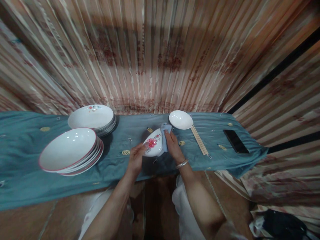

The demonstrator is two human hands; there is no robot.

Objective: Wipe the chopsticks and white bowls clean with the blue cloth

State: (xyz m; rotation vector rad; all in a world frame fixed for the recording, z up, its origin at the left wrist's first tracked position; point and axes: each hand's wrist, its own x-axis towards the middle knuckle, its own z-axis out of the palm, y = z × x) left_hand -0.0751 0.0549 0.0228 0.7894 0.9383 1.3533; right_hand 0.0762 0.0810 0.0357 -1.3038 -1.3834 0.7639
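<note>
A small white bowl [153, 144] with a red flower on its outside is held tilted above the table, close to my body. My left hand [135, 159] grips the bowl's left edge, fingers closed on it. Around its right edge, my right hand [173, 144] presses a light blue cloth [164, 140], with the fingers partly hidden behind cloth and bowl. A white bowl [181, 119] rests just beyond my right hand. Several wooden chopsticks [199, 140] lie beside that bowl, pointing towards me.
A stack of red-rimmed plates [68, 150] stands at the left, and a stack of flowered plates [91, 117] behind it. A black phone [236, 141] lies at the right on the green tablecloth [125, 133]. Pleated curtains [150, 60] hang along the back and right.
</note>
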